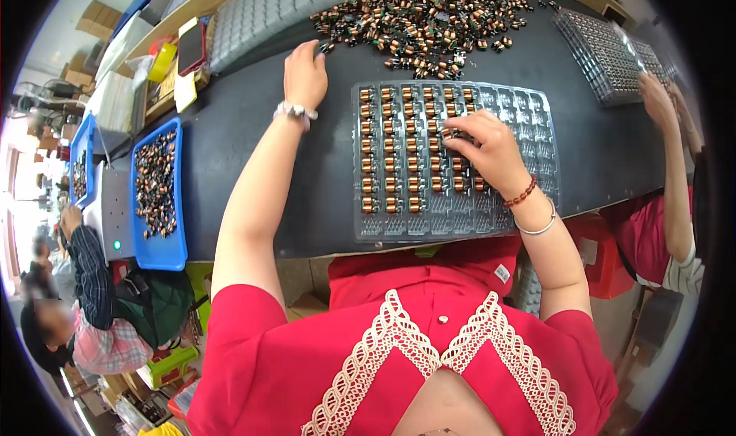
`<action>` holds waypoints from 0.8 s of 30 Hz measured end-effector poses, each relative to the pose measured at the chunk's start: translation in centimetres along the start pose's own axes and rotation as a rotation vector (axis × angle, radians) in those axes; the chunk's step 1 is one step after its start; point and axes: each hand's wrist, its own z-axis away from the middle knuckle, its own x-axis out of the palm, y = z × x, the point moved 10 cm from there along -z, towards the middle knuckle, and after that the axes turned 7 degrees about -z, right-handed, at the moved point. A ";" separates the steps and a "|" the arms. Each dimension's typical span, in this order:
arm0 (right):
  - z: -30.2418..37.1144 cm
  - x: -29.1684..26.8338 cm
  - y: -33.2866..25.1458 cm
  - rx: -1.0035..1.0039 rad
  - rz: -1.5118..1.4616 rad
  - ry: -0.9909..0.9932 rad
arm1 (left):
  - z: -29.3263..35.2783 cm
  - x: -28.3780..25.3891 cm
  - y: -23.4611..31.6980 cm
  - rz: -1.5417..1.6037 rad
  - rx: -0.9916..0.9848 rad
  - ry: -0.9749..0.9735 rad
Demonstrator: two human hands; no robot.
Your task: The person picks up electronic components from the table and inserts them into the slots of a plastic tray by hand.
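Note:
A clear plastic tray (pixel 468 223) with rows of pockets lies in front of me, its left columns holding several copper-wound coil parts (pixel 391 164). Over the middle of the tray, my right hand (pixel 491 146) pinches a small coil part (pixel 451 133) between thumb and fingers. My left hand (pixel 305 77) is left of the tray's far corner, at the edge of a big heap of loose coil parts (pixel 437 18). Its fingers are closed round a small dark part (pixel 326 47) at their tips. Pockets on the tray's right side (pixel 529 129) hold no parts.
Grey moulded trays (pixel 268 14) lie at the far left, near a dark red phone (pixel 192 49). A blue bin (pixel 180 229) of loose parts stands left. At right, a co-worker's hands (pixel 659 103) touch a stack of filled trays (pixel 598 57). Another person (pixel 92 283) sits left.

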 end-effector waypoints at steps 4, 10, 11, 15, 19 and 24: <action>0.0 -0.3 0.1 0.013 0.003 0.019 | -3.1 3.4 -0.6 -0.191 0.020 -0.090; -0.7 -2.3 1.2 0.091 -0.037 0.007 | -1.7 -0.1 0.3 -0.023 0.074 -0.014; -0.7 -2.9 1.1 0.105 -0.081 0.006 | -1.0 -0.8 0.5 -0.027 0.133 -0.025; 1.1 -4.0 -0.3 0.173 -0.107 -0.050 | 3.2 -2.5 2.2 0.176 -0.009 -0.091; 5.6 -3.3 -2.4 0.059 -0.008 -0.109 | 7.2 -2.7 4.3 0.600 -0.219 -0.192; 8.1 -2.8 -2.2 0.096 -0.019 -0.122 | 10.4 -2.3 8.3 0.863 -0.298 -0.289</action>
